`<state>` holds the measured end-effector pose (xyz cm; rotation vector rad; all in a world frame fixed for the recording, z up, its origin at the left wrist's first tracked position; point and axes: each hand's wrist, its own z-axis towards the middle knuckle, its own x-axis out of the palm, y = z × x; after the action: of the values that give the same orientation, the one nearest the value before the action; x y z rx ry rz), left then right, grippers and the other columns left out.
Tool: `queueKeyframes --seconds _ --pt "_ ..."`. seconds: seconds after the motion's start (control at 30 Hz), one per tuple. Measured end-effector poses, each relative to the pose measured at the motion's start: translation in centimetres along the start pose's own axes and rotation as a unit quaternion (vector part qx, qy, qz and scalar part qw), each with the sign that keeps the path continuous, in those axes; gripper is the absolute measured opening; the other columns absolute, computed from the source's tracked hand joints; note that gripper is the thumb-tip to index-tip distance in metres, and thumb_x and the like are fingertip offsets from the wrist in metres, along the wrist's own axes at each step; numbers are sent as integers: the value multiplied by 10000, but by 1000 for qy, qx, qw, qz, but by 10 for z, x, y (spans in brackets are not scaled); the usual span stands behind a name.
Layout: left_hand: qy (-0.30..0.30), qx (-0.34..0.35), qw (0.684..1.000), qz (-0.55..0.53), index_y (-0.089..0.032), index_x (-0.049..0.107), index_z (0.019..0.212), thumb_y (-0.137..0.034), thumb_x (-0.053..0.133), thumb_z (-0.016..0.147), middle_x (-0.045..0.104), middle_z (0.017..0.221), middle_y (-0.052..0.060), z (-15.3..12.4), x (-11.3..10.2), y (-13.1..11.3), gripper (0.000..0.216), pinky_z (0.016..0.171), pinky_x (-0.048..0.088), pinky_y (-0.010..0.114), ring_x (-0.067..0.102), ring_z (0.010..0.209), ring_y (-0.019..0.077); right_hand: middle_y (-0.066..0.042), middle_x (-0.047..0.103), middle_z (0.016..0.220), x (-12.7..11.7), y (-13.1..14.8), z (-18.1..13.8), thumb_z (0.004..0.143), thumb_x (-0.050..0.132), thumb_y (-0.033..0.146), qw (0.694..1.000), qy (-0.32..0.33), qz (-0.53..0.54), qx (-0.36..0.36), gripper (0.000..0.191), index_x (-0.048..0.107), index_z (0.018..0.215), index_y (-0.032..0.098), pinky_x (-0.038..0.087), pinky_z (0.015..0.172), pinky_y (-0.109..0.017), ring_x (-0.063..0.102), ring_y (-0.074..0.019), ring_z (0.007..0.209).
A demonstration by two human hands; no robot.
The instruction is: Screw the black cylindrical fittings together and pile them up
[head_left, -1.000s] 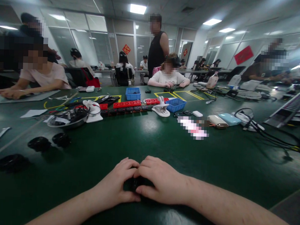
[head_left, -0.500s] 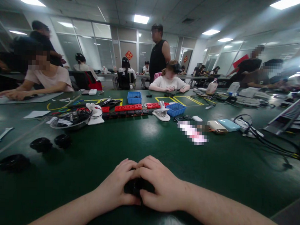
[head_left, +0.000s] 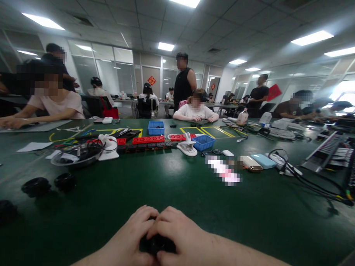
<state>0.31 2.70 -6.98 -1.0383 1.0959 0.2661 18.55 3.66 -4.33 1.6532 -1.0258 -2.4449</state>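
My left hand (head_left: 130, 242) and my right hand (head_left: 181, 241) rest together on the green table (head_left: 175, 191) at the bottom edge of the view. Both are curled around a small black object (head_left: 157, 244), of which only a dark patch shows between the fingers. The fingertips of the two hands touch above it. What the object is cannot be made out.
Three black round parts (head_left: 36, 186) lie at the left. Further back are a clear bowl with cables (head_left: 74, 154), red and black power strips (head_left: 148, 141), blue bins (head_left: 203, 141), phones (head_left: 262, 161) and cables. Several people sit or stand around the table.
The view has tilted up, so my hands sit lower in the picture. They stay clasped on the black object, with only small shifts of the fingers.
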Motion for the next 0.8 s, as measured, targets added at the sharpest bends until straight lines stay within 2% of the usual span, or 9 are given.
queueKeyframes --seconds 0.07,0.13,0.27,0.4,0.5,0.6,0.7,0.73,0.8 --pt "2 -5 1000 -12 -223 605 912 -324 740 575 544 1067 42 0 0 0 377 1006 281 469 472 1035 281 -42 553 1025 -1 1 -1 630 680 243 999 -20 29 -5 460 525 1058 185 391 806 -282 493 -172 908" --pt "-3 -2 1000 -23 -210 608 904 -367 719 607 541 1069 54 0 0 1 353 942 365 429 472 1021 279 -58 540 1049 -2 0 -2 611 710 336 998 -47 37 20 541 507 1087 175 396 797 -292 488 -178 905" --pt "-4 3 1000 -27 -204 613 842 -378 717 610 554 994 46 1 0 2 307 876 411 374 486 961 253 -42 571 914 2 -5 0 587 705 500 997 -48 -15 59 496 563 932 174 397 728 -304 495 -179 808" --pt "-6 3 1000 -21 -224 619 835 -316 716 594 544 979 22 3 0 -1 276 849 421 352 492 941 237 -20 594 848 8 -8 1 658 669 357 999 -23 -33 14 300 585 885 180 390 742 -289 513 -167 807" --pt "-8 3 1000 -21 -232 622 851 -286 724 584 536 1008 23 4 2 0 291 851 424 348 488 970 244 -27 603 925 6 -3 0 678 609 238 1000 -5 -7 -29 259 601 931 187 387 805 -284 523 -163 880" --pt "4 -3 1000 -12 -253 581 1029 -322 744 576 521 1100 47 2 3 7 486 932 374 432 475 1040 275 -48 569 1063 -3 1 0 651 603 208 999 -17 26 -36 372 588 1023 199 375 854 -317 500 -187 967" --pt "12 -18 1000 5 -267 419 1256 -442 767 532 410 1300 102 -4 -4 17 823 1019 162 593 349 1204 356 -60 549 1077 -17 -2 -1 630 631 186 996 -33 76 23 476 543 1098 184 370 877 -345 485 -201 986" --pt "9 -27 1000 3 -271 377 1291 -480 770 513 349 1357 111 -7 -8 19 897 1018 115 616 282 1248 379 -61 552 1054 -22 -6 -1 642 641 199 994 -27 95 51 466 538 1096 173 371 879 -350 485 -201 983" --pt "-9 -48 999 -13 -294 353 1307 -530 765 502 270 1413 101 -12 -19 18 935 1014 146 614 202 1287 391 -67 553 1022 -29 -16 -1 686 654 306 984 28 140 105 471 523 1112 157 400 835 -341 507 -191 936"
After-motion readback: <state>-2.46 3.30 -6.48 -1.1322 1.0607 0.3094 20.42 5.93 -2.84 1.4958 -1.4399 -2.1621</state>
